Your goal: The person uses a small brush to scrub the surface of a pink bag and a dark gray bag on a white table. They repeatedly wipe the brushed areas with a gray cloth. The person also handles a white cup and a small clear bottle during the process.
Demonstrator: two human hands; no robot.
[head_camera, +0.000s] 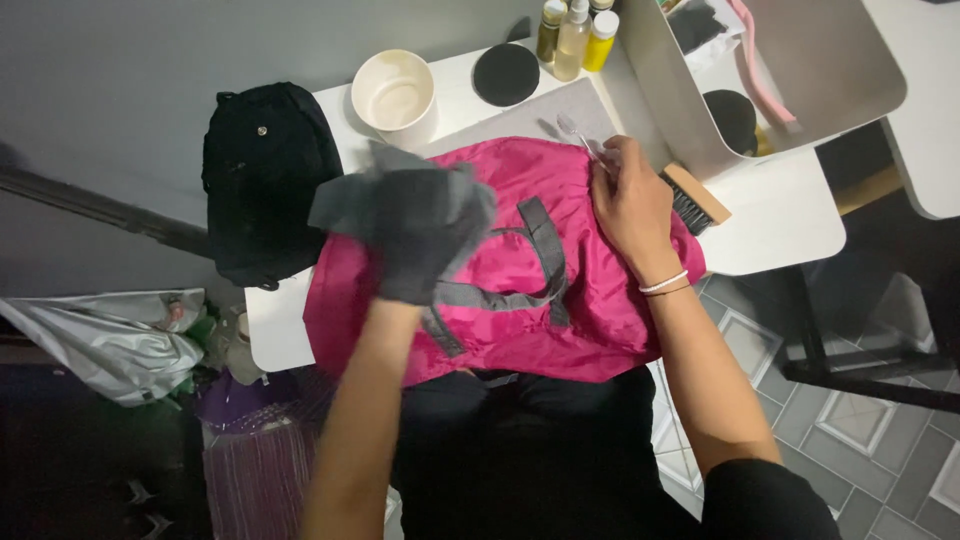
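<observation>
A pink nylon bag [560, 300] is spread flat across the white table [780, 225], its long axis running left to right, with its near edge hanging over the table's front — and grey webbing straps [545, 255] are laid across its middle, one running away from the person, another lying crosswise. A grey cloth [415, 225] is bunched up and gripped in the left hand [405, 270], fingers clenched into it; the hand itself is almost wholly hidden under the folds, so only the wrist is made out. The right hand [630, 205] is pressed palm-down on the bag's far right part, and a small clear-handled brush [580, 135] is pinched at its fingertips, pointing away and to the left — its head is hard to make out against the grey mat [520, 120]. A wooden brush [695, 200] is half covered by that hand. A black bag [265, 185] sits at the table's left edge, beside a white cup [395, 95], a black round lid [505, 75] and three small bottles [575, 35], cut off at the top.
</observation>
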